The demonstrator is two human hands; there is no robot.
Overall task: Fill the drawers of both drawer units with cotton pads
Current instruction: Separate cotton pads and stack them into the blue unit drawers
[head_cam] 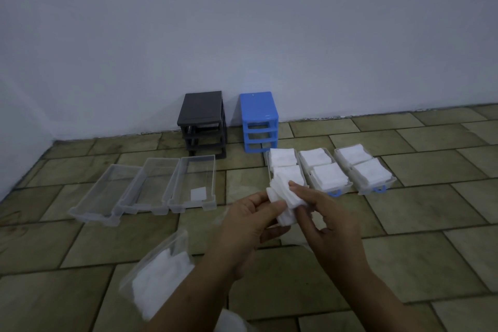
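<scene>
Both hands hold a small stack of white cotton pads (284, 201) above the floor. My left hand (250, 219) grips the stack from the left and my right hand (320, 213) pinches it from the right. Against the wall stand a black drawer unit (202, 110) and a blue drawer unit (259, 113), both with their drawers out. Three clear drawers (186, 206) lie on the left; the rightmost one holds a single pad (198, 193). On the right, three drawers with blue handles (350, 183) are packed with pads.
A clear plastic bag of cotton pads (159, 275) lies on the tiled floor near my left forearm. The white wall runs behind the units, with a corner at the far left. Bare tiles stretch to the right and front.
</scene>
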